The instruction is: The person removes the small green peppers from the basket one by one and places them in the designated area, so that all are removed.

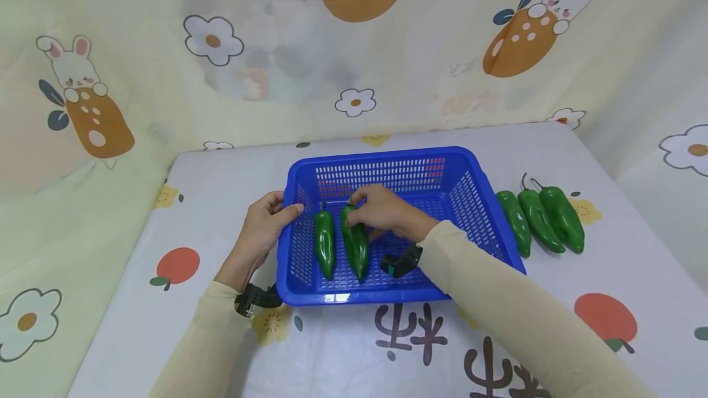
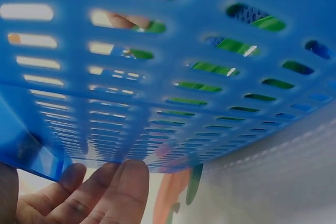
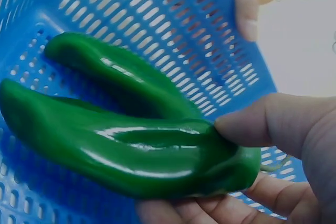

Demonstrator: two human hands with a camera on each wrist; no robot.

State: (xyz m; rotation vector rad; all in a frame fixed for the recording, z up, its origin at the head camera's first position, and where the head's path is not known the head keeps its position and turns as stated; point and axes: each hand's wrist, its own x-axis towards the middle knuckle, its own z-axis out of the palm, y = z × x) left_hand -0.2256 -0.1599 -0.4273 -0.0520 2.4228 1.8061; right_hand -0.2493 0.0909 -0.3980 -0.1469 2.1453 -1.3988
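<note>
A blue plastic basket (image 1: 365,297) with slotted walls stands on the table. My left hand (image 1: 262,226) grips its left rim, thumb over the top and fingers outside; the left wrist view shows those fingers (image 2: 126,192) against the slotted wall. Inside the basket, my right hand (image 1: 381,207) holds a glossy green pepper (image 3: 136,156) near its stem end, thumb on one side and fingers under the other. To its left, a second green pepper (image 1: 325,247) lies lengthwise on the basket floor, its stem toward the back. The right wrist view shows both peppers close together.
Just right of the basket, three green peppers lie side by side: a near one (image 1: 514,223), a middle one (image 1: 539,220) and an outer one (image 1: 561,217). A printed cloth (image 1: 210,349) covers the table, and a patterned curtain (image 1: 287,72) hangs behind it.
</note>
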